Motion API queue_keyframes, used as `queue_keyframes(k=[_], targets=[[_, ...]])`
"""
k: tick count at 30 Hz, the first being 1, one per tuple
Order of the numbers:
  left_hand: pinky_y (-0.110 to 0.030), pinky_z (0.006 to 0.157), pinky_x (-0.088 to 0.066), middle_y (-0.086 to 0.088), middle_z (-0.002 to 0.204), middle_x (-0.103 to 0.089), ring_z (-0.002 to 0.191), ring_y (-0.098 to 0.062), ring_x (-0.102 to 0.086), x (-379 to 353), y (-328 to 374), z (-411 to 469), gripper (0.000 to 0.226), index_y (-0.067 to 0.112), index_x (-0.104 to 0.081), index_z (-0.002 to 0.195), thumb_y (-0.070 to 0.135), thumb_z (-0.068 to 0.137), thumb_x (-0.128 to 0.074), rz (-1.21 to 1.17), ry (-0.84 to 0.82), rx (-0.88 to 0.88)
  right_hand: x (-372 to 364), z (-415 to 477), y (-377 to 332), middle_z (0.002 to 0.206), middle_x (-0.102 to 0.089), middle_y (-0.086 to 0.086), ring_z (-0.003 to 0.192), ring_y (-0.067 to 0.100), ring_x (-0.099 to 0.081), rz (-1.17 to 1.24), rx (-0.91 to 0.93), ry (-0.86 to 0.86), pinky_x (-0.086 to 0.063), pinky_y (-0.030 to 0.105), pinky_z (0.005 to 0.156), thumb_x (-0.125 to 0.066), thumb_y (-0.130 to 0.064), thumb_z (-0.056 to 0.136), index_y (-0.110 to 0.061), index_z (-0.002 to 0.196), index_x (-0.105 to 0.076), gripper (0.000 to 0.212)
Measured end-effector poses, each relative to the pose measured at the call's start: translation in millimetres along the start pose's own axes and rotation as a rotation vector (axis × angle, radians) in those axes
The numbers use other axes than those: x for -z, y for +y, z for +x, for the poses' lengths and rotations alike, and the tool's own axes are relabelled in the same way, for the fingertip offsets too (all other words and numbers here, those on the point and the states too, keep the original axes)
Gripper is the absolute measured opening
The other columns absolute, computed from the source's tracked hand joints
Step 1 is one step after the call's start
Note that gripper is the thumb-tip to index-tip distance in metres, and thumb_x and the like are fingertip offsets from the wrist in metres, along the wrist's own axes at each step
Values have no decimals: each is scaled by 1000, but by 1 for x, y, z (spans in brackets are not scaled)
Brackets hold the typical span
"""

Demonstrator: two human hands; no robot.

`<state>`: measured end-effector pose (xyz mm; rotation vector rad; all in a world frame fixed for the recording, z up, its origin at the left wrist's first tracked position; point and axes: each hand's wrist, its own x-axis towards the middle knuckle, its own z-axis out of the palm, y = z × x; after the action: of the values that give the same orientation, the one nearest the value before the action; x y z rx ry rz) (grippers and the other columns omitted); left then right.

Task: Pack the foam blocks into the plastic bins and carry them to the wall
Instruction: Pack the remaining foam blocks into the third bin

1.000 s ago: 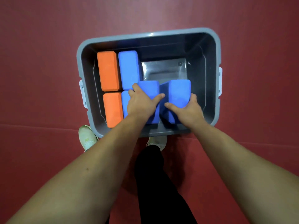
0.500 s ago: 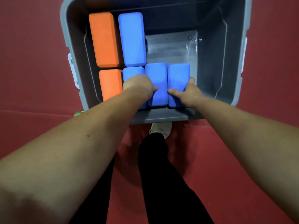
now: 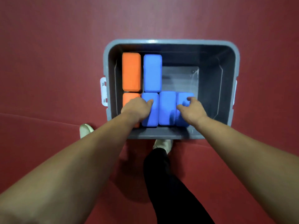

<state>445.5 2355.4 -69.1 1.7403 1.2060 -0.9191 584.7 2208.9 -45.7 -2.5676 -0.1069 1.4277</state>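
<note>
A grey plastic bin point(image 3: 171, 42) stands on the red floor in front of me. Inside, at the far left, lie an orange foam block point(image 3: 131, 71) and a blue foam block point(image 3: 152, 72) side by side. Along the near wall lie another orange block point(image 3: 129, 97) and three blue blocks point(image 3: 167, 109) in a row. My left hand point(image 3: 137, 107) hovers over the near orange block and the leftmost blue one, fingers relaxed. My right hand point(image 3: 191, 109) is above the rightmost blue block point(image 3: 184, 98), fingers loosely spread and holding nothing.
The bin's right half shows bare bottom point(image 3: 180, 80). White latches point(image 3: 103, 91) sit on the bin's side walls. My shoes point(image 3: 85, 130) and a black trouser leg point(image 3: 169, 183) are just below the bin's near wall. Red floor mat surrounds everything.
Both hands set the two blue blocks flat into the near row, then released them and lifted off. The camera pulled back, showing the whole bin.
</note>
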Motion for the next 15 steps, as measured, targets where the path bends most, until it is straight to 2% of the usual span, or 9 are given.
queue_keyframes(k=[2, 4, 6, 7, 9, 11, 12, 13, 15], targets=[[-42, 90, -55, -9, 87, -75, 88, -32, -71, 40, -13, -11, 69, 11, -72, 87, 68, 85, -33, -124, 48, 32, -3, -27, -35, 145, -50, 14, 128, 29, -52, 23, 45, -28, -37, 30, 104, -63, -28, 93, -9, 145, -43, 59], [-38, 92, -53, -6, 84, -73, 86, -28, -68, 75, -34, -16, 60, 15, -68, 74, 61, 92, -36, -210, 77, 32, -12, -53, -69, 141, -54, 12, 126, 27, -54, 6, 95, -63, -37, 29, 101, -62, -27, 94, -8, 142, -46, 54], [-37, 93, -52, -6, 86, -72, 87, -27, -68, 116, -58, -17, 60, 15, -69, 76, 59, 93, -32, -290, 116, 29, -25, -77, -112, 135, -58, 8, 124, 25, -55, -13, 170, -100, -38, 26, 97, -63, -27, 94, -10, 139, -50, 49], [-37, 92, -53, -3, 79, -74, 82, -25, -71, 140, -75, -14, 59, 16, -70, 76, 59, 92, -32, -346, 136, 27, -34, -89, -143, 129, -61, 6, 120, 23, -57, -16, 205, -107, -38, 24, 92, -63, -27, 94, -11, 135, -54, 45], [-38, 90, -54, -2, 68, -73, 77, -25, -73, 179, -113, -8, 56, 18, -67, 68, 56, 94, -35, -406, 129, 42, -60, -106, -196, 108, -66, 1, 99, 16, -62, 19, 244, -119, -41, 17, 77, -65, -25, 93, -12, 121, -62, 31], [-39, 90, -54, -7, 74, -75, 82, -30, -73, 221, -148, -5, 57, 17, -66, 65, 57, 90, -35, -448, 155, 33, -88, -122, -251, 93, -68, 3, 79, 11, -59, 79, 271, -127, -42, 10, 68, -65, -23, 92, -11, 104, -68, 17], [-39, 90, -55, -10, 76, -75, 83, -32, -73, 249, -183, -5, 58, 15, -67, 66, 59, 87, -34, -499, 174, 43, -118, -131, -287, 89, -70, 6, 76, 12, -58, 112, 281, -131, -46, 15, 73, -67, -25, 90, -12, 96, -70, 15], [-40, 88, -56, -12, 74, -75, 82, -32, -73, 271, -207, -8, 61, 12, -68, 70, 59, 86, -33, -542, 187, 36, -137, -141, -315, 88, -71, 11, 76, 13, -58, 141, 266, -135, -51, 27, 79, -67, -31, 85, -14, 87, -69, 17], [-35, 74, -59, -15, 73, -74, 72, -32, -73, 323, -271, -21, 59, 6, -67, 75, 53, 95, -36, -659, 219, 42, -192, -168, -379, 85, -71, 15, 75, 15, -57, 164, 268, -194, -52, 40, 76, -64, -35, 82, -17, 76, -65, 18]])
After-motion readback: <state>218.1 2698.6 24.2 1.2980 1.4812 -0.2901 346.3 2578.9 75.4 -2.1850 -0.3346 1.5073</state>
